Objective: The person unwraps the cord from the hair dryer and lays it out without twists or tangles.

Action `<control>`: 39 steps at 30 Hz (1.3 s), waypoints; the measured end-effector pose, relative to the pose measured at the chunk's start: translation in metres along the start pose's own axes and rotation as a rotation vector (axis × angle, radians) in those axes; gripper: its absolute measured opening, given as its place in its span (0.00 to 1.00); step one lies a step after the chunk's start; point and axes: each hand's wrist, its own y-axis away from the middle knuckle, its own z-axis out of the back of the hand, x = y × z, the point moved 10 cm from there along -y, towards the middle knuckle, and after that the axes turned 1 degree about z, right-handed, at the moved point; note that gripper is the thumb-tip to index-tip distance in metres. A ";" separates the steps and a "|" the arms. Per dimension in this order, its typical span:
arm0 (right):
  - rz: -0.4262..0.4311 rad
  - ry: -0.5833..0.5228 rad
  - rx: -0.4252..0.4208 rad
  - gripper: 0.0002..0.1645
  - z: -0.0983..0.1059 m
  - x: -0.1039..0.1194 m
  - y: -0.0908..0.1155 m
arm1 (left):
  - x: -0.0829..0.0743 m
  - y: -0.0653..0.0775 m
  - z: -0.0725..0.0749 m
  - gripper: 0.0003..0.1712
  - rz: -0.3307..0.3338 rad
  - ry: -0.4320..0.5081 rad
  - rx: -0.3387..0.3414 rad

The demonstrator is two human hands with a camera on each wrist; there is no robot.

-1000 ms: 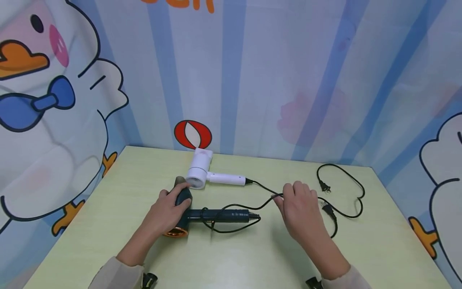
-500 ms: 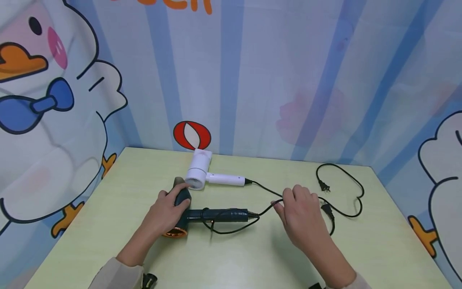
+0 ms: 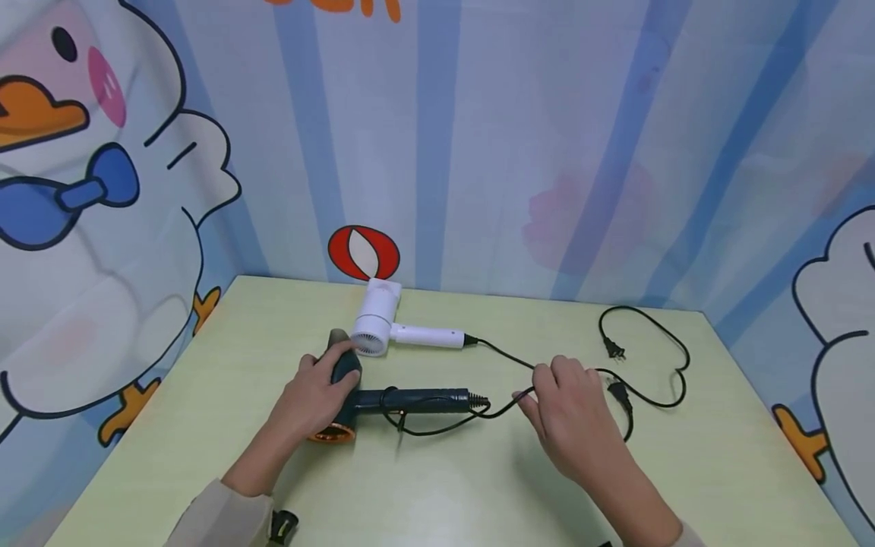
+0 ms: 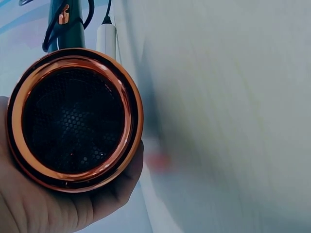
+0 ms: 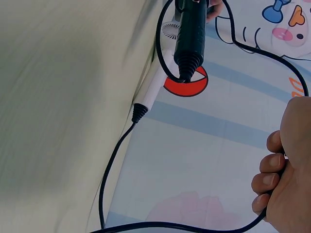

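A dark green hair dryer [image 3: 424, 400] with a copper-coloured rim lies crosswise in front of me, seemingly raised off the table. My left hand [image 3: 314, 395] grips its head, and the left wrist view looks straight onto its round grille [image 4: 73, 121]. Its black cord [image 5: 163, 224] loops round the handle, where a small copper-coloured clip [image 4: 64, 14] shows. Farther along, my right hand [image 3: 567, 414] holds that cord, fingers curled round it in the right wrist view. Behind lies a white hair dryer [image 3: 378, 311], its own cord running behind my right hand.
Two black plugs lie at the right: one plug [image 3: 615, 349] inside a curved cord loop, the other plug [image 3: 620, 393] beside my right wrist. The pale table [image 3: 465, 494] ends at a printed cartoon backdrop [image 3: 465, 152]. A small black object [image 3: 282, 526] sits at my left cuff.
The cord between the handle and my right hand has dropped from above the handle to its end, with a loop closer round it. My left hand keeps its grip; my right hand has barely moved.
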 end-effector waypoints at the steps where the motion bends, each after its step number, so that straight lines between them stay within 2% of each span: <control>1: 0.008 -0.008 0.000 0.36 0.000 0.001 0.001 | 0.000 0.000 0.000 0.30 0.001 0.000 0.000; 7: 0.059 -0.041 0.021 0.35 -0.004 0.007 0.004 | 0.001 0.000 0.000 0.31 0.005 0.001 0.003; 11: 0.072 -0.026 0.066 0.36 -0.012 0.009 0.007 | 0.001 0.000 0.000 0.31 0.010 0.003 -0.001; 17: 0.070 -0.014 0.138 0.35 -0.024 0.008 0.012 | 0.001 0.001 0.001 0.30 0.018 -0.008 -0.007; 24: 0.072 0.022 0.215 0.22 -0.037 0.008 0.020 | 0.001 0.000 0.004 0.30 0.024 -0.021 -0.005; 39: 0.018 0.058 0.440 0.23 -0.072 0.009 0.040 | 0.003 -0.001 0.007 0.31 0.016 -0.012 -0.005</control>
